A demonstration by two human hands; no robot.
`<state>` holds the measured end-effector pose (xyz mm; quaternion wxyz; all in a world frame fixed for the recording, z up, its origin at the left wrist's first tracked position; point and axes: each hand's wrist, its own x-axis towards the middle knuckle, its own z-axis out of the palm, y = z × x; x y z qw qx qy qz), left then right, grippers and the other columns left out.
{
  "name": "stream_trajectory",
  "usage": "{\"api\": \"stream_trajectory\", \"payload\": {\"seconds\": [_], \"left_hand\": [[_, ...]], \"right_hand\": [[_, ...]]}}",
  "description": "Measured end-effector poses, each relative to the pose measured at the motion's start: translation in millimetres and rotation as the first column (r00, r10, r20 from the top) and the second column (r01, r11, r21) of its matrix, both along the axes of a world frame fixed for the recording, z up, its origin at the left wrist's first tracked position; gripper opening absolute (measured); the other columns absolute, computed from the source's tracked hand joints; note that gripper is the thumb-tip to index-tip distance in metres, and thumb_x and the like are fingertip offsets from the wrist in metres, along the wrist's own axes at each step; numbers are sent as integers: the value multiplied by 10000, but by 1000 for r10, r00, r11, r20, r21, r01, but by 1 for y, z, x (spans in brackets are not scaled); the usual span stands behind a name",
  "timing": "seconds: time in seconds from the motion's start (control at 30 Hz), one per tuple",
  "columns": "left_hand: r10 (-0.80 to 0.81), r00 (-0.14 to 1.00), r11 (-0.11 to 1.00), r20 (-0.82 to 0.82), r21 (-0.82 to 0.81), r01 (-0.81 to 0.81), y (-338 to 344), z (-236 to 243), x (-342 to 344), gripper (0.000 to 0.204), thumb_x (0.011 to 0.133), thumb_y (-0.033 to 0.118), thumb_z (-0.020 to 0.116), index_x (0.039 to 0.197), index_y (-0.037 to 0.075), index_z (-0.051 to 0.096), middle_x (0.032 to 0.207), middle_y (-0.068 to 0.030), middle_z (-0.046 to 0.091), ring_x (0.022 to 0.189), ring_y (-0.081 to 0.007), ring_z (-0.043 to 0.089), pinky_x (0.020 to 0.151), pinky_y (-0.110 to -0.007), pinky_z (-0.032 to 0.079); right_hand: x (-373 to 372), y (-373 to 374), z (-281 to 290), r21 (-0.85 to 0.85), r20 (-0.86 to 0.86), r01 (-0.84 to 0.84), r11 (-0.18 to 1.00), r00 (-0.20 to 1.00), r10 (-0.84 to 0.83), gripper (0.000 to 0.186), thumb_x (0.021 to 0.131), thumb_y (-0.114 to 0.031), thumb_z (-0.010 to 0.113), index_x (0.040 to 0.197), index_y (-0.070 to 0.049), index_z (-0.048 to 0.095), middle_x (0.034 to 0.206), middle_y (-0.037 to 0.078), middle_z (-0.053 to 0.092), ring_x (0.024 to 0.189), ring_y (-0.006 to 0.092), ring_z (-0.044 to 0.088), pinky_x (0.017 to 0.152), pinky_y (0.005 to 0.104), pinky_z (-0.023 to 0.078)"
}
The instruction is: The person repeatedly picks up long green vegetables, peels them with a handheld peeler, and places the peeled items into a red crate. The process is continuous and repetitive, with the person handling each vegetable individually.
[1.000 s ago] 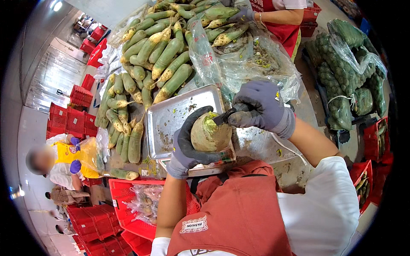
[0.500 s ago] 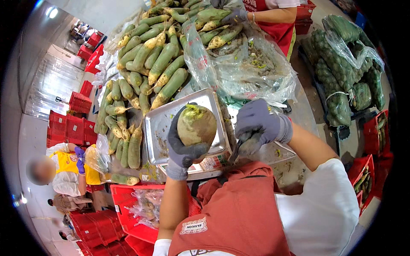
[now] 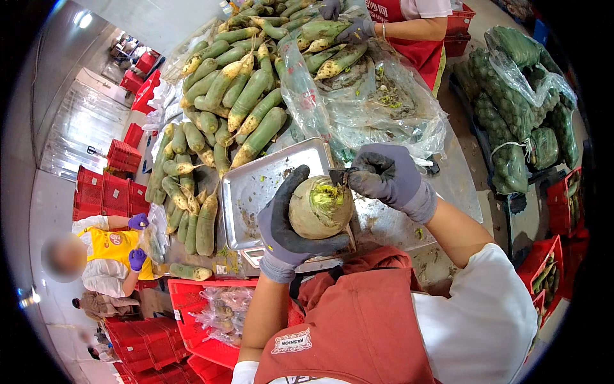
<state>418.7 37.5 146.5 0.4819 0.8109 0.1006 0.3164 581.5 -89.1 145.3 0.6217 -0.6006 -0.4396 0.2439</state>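
Observation:
Cupped in my left hand (image 3: pixel 281 237), gloved in grey and black, is a round, pale-green radish (image 3: pixel 316 214) with a bright leafy crown turned upward. My right hand (image 3: pixel 384 179), in a matching glove, grips a dark knife (image 3: pixel 339 176), its blade at the crown's right side. Behind and beneath the radish sits a metal tray (image 3: pixel 246 201) with scraps on it, on a scale (image 3: pixel 254 257) that is mostly hidden.
Long green radishes (image 3: pixel 256 89) are heaped behind, beside crumpled plastic (image 3: pixel 384 109). Co-workers stand at far side (image 3: pixel 416 57) and left (image 3: pixel 112 256). Red crates (image 3: pixel 195 320) sit below left and along the right; netted sacks (image 3: pixel 505 121) lie right of the steel table (image 3: pixel 416 230).
My right hand dropped away with the knife half a second ago and is now back up at the radish's crown. My left hand has shifted and turned the radish slightly.

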Motion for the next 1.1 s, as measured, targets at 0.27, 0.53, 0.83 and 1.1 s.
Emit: {"api": "stream_trajectory", "payload": {"seconds": [0.27, 0.53, 0.83, 1.1], "left_hand": [[258, 964, 939, 63, 217, -265, -4, 2, 5, 964, 449, 317, 860, 1215, -39, 395, 1137, -144, 522, 1002, -212, 533, 875, -338, 440], [158, 982, 966, 102, 191, -176, 0, 9, 1, 966, 457, 299, 862, 1221, -44, 381, 1145, -135, 507, 1017, -213, 521, 885, -338, 419], [234, 970, 952, 72, 185, -243, -3, 3, 0, 984, 445, 301, 849, 1233, -37, 367, 1213, -140, 455, 1096, -242, 464, 957, -363, 353], [216, 963, 920, 160, 296, -255, -6, 10, 4, 953, 476, 303, 861, 1209, -73, 383, 1036, -150, 580, 917, -209, 586, 800, -316, 481]], "right_hand": [[-14, -3, -6, -35, -9, -92, 995, 996, 92, 291, 764, -287, 654, 752, -8, 574, 628, -5, 512, 595, 64, 425, 526, 234, 370], [-17, 7, -2, -4, 29, 154, 988, 988, -154, 364, 797, -347, 596, 716, 0, 521, 602, 15, 424, 596, 87, 389, 541, 234, 346], [-27, 6, 1, 67, 161, 226, 972, 959, -234, 421, 745, -428, 638, 701, -20, 544, 572, 104, 502, 519, 227, 463, 512, 319, 394], [-26, -1, 13, 0, 282, 237, 972, 932, -227, 427, 737, -446, 637, 701, -31, 543, 616, 117, 526, 548, 265, 509, 517, 330, 403]]}}
